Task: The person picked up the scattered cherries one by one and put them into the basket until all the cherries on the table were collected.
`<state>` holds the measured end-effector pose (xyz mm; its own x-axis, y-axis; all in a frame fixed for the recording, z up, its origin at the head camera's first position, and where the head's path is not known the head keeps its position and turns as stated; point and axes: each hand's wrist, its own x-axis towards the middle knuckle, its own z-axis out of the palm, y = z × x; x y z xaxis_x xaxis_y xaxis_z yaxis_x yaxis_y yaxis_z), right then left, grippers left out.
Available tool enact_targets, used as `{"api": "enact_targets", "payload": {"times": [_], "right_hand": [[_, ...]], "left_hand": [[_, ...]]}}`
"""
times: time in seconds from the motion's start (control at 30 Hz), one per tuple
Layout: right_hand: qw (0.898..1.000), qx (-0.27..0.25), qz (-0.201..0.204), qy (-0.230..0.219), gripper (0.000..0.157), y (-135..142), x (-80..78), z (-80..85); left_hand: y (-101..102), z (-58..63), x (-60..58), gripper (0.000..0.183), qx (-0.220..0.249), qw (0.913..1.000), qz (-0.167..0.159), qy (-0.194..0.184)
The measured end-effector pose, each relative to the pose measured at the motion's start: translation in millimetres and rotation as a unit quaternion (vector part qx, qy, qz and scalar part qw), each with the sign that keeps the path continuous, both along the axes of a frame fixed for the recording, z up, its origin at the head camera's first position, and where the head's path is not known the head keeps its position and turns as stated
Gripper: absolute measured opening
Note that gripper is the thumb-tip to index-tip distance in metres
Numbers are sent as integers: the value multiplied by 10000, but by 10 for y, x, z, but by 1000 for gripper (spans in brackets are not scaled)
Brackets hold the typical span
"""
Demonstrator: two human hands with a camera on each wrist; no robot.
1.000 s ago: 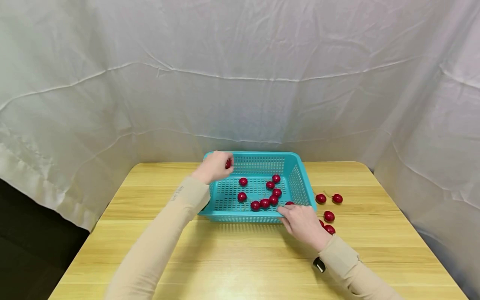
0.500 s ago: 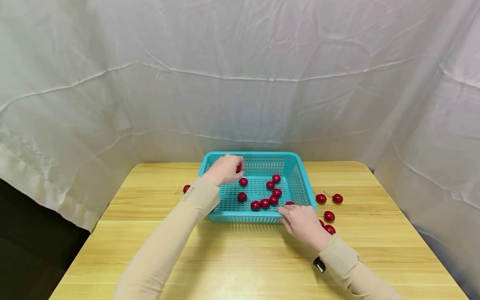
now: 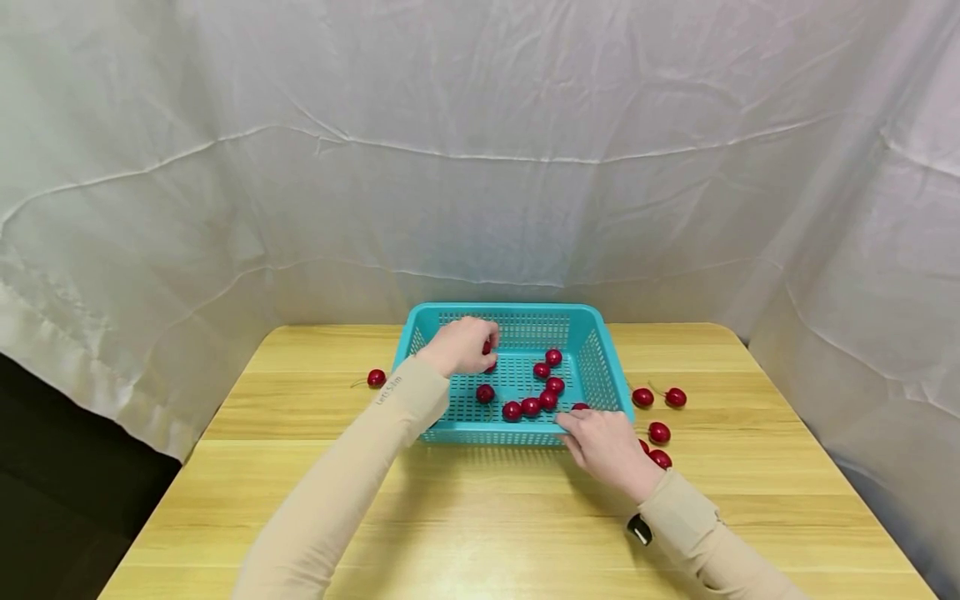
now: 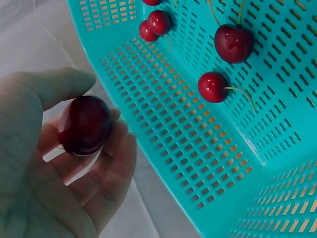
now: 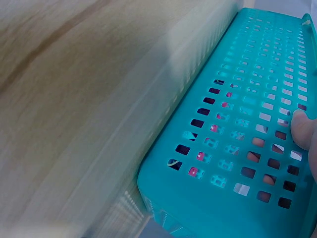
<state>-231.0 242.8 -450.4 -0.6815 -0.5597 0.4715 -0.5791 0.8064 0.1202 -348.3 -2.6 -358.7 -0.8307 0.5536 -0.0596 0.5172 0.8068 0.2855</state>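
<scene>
In the head view my left hand (image 3: pixel 461 343) is over the left part of a turquoise slotted plastic basket (image 3: pixel 517 308). Its thumb and curled fingers hold a dark red cherry (image 4: pixel 85 125), plain in the left wrist view. Below that hand, a cherry (image 4: pixel 213 87) with a thin stem lies on the basket floor, beside a darker one (image 4: pixel 234 43). My right hand (image 3: pixel 606 448) grips the basket's front rim near the right corner. In the right wrist view its thumb (image 5: pixel 302 128) lies outside the slotted wall, and fingers show through the slots from inside.
Several cherries (image 3: pixel 531 407) form a curved row in the basket. A single cherry (image 3: pixel 376 378) lies on the wooden table (image 3: pixel 480 517) left of it, and several more (image 3: pixel 659 432) lie to its right. Grey-white cloth (image 3: pixel 480 150) hangs behind and at both sides.
My left hand has moved right and slightly down, farther over the basket, still holding the cherry. The cherry on the left of the table came into sight. My right hand stayed put.
</scene>
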Motion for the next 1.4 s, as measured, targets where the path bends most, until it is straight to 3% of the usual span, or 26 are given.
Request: {"api": "enact_targets", "payload": {"times": [0.37, 0.83, 1.4], "right_hand": [[10000, -38, 4, -48, 20, 11, -1, -6], [10000, -38, -8, -23, 18, 14, -12, -17], [10000, -19, -6, 37, 21, 17, -21, -17]], "left_hand": [[31, -6, 26, 17, -368, 9990, -248, -36], [-6, 58, 34, 26, -392, 9989, -150, -192], [-339, 96, -29, 32, -296, 9995, 81, -84]]}}
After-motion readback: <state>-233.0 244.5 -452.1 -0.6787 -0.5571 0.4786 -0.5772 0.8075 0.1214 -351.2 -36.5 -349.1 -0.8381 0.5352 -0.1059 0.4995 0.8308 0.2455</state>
